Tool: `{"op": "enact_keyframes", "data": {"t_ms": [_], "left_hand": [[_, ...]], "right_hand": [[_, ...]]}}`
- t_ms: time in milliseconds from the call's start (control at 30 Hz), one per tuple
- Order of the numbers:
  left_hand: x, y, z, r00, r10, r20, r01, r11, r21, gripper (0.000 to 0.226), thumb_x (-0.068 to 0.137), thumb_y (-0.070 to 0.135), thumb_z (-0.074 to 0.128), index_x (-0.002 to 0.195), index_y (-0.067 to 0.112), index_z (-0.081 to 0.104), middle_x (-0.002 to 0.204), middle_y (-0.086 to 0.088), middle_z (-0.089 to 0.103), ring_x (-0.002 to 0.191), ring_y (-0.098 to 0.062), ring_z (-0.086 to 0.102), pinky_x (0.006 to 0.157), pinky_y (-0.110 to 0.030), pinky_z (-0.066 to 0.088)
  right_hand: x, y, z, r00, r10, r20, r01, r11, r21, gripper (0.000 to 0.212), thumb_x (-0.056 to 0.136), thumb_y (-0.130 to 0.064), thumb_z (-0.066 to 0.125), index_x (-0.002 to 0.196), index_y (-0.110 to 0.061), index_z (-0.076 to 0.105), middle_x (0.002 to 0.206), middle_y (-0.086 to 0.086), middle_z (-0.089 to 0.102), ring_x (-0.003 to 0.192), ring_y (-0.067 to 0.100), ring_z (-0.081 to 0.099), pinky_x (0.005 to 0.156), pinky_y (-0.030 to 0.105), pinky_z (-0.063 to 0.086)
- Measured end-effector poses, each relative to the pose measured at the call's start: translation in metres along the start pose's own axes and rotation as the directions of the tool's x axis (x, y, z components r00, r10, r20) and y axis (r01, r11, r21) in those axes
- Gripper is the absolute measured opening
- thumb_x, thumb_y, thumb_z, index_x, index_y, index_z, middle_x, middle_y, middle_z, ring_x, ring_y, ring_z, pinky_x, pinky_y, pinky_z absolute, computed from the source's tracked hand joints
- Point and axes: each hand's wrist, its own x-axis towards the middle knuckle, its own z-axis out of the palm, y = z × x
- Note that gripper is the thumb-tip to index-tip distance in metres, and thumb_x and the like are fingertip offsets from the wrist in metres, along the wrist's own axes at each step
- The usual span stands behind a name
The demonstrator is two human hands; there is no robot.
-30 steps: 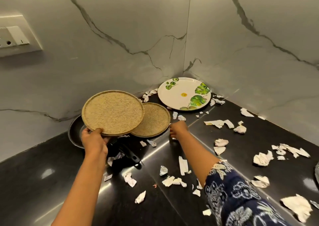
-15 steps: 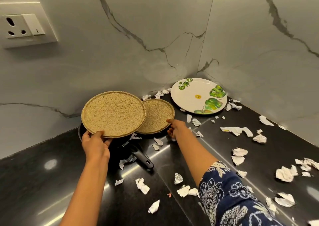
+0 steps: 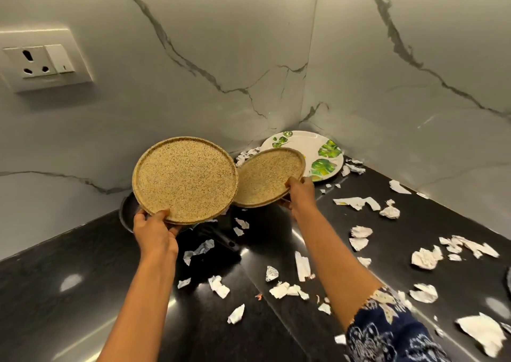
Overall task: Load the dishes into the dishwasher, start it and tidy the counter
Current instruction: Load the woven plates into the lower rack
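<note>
our left hand point(image 3: 154, 231) grips the near rim of the larger speckled plate point(image 3: 185, 179), thumb on top and fingers curled underneath, and holds it raised above the counter point(image 3: 83, 292), tilted so that its face turns toward us. our right hand point(image 3: 300, 192) pinches the right edge of the smaller speckled plate point(image 3: 265, 179), thumb over the rim, the other fingers hidden below it. this plate is also off the counter and tilted. its left edge tucks behind the larger plate's right rim; we cannot tell whether the two touch.

below the larger plate a black pan point(image 3: 127, 212) sits on the counter, mostly covered by it, with its handle point(image 3: 221, 240) pointing toward us and to the right. in the corner behind the smaller plate lies a leaf-patterned plate point(image 3: 323, 151), flat on the counter near both marble walls point(image 3: 221, 43).

torn paper scraps point(image 3: 425, 258) are scattered over the dark counter, thickest on the right side and around the pan handle. a wall socket point(image 3: 47, 62) sits at the upper left. a blue patterned sleeve point(image 3: 387, 331) covers our right forearm.
</note>
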Motion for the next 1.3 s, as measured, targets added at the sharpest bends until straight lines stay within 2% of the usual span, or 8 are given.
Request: {"op": "enact_keyframes", "data": {"t_ms": [133, 233, 333, 400, 633, 933, 1100, 1300], "left_hand": [[-0.051, -0.015, 0.005, 0.997, -0.011, 0.071, 0.007, 0.998, 0.063, 0.032, 0.092, -0.005, 0.049, 0.113, 0.018, 0.054, 0.099, 0.005, 0.06, 0.09, -0.013, 0.058, 0.067, -0.033, 0.051], [-0.104, -0.031, 0.0, 0.991, -0.016, 0.133, 0.005, 0.996, 0.085, 0.028, 0.092, -0.004, 0.05, 0.096, 0.023, 0.057, 0.092, 0.005, 0.061, 0.084, -0.012, 0.059, 0.071, -0.034, 0.052], [-0.169, -0.049, -0.019, 0.984, -0.024, 0.174, 0.006, 0.995, 0.101, 0.032, 0.093, -0.001, 0.051, 0.119, 0.016, 0.055, 0.099, 0.003, 0.062, 0.089, -0.015, 0.061, 0.066, -0.034, 0.056], [-0.212, -0.061, -0.038, 0.979, 0.007, 0.204, -0.028, 0.994, 0.103, 0.034, 0.093, 0.0, 0.053, 0.12, 0.02, 0.053, 0.104, 0.003, 0.062, 0.098, -0.021, 0.061, 0.082, -0.045, 0.054], [-0.364, -0.082, -0.127, 0.916, 0.121, 0.383, -0.199, 0.965, 0.171, 0.02, 0.094, 0.001, 0.051, 0.103, 0.02, 0.051, 0.098, 0.005, 0.061, 0.09, -0.006, 0.06, 0.095, -0.036, 0.05], [-0.456, -0.082, -0.217, 0.821, 0.065, 0.567, -0.275, 0.915, 0.294, 0.017, 0.095, 0.006, 0.051, 0.098, 0.023, 0.052, 0.097, 0.004, 0.062, 0.088, -0.006, 0.06, 0.071, -0.017, 0.049], [-0.496, -0.092, -0.275, 0.754, -0.047, 0.655, -0.278, 0.881, 0.383, 0.023, 0.095, 0.006, 0.05, 0.089, 0.028, 0.045, 0.088, 0.006, 0.056, 0.08, -0.006, 0.054, 0.07, -0.02, 0.047], [-0.532, -0.116, -0.372, 0.625, -0.256, 0.738, -0.254, 0.827, 0.502, 0.012, 0.097, 0.01, 0.048, 0.098, 0.022, 0.046, 0.089, 0.004, 0.052, 0.086, -0.012, 0.051, 0.081, -0.033, 0.045]], "right_hand": [[-0.05, -0.009, -0.069, 0.978, -0.145, -0.152, 0.142, 0.989, -0.034, 0.033, 0.09, -0.011, 0.055, 0.12, -0.015, 0.041, 0.114, 0.01, 0.058, 0.091, 0.024, 0.059, 0.057, 0.03, 0.055], [-0.099, -0.007, -0.13, 0.947, -0.229, -0.224, 0.212, 0.972, -0.097, 0.029, 0.09, -0.008, 0.056, 0.118, -0.011, 0.054, 0.111, 0.01, 0.063, 0.085, 0.019, 0.06, 0.068, 0.033, 0.053], [-0.159, 0.008, -0.201, 0.908, -0.305, -0.289, 0.266, 0.949, -0.168, 0.012, 0.088, -0.005, 0.058, 0.096, -0.013, 0.063, 0.089, 0.006, 0.064, 0.084, 0.025, 0.065, 0.072, 0.041, 0.056], [-0.202, 0.021, -0.244, 0.851, -0.394, -0.347, 0.321, 0.914, -0.25, 0.009, 0.086, -0.009, 0.062, 0.092, -0.014, 0.064, 0.084, 0.004, 0.065, 0.084, 0.028, 0.065, 0.078, 0.047, 0.055], [-0.368, 0.063, -0.359, 0.612, -0.663, -0.43, 0.456, 0.741, -0.493, 0.014, 0.092, -0.01, 0.052, 0.104, -0.003, 0.057, 0.086, 0.003, 0.061, 0.067, 0.009, 0.053, 0.058, 0.002, 0.037], [-0.533, 0.152, -0.414, 0.586, -0.666, -0.462, 0.356, 0.723, -0.592, 0.013, 0.096, -0.008, 0.047, 0.107, -0.001, 0.048, 0.067, -0.001, 0.049, 0.054, 0.003, 0.049, 0.047, 0.01, 0.034], [-0.614, 0.206, -0.433, 0.531, -0.655, -0.537, 0.242, 0.725, -0.645, 0.03, 0.09, -0.028, 0.042, 0.105, -0.002, 0.049, 0.074, 0.014, 0.056, 0.062, 0.025, 0.051, 0.054, 0.036, 0.037], [-0.723, 0.288, -0.447, 0.48, -0.57, -0.667, 0.046, 0.775, -0.63, 0.033, 0.092, -0.033, 0.04, 0.11, -0.007, 0.05, 0.083, 0.015, 0.061, 0.069, 0.029, 0.057, 0.06, 0.041, 0.047]]}}
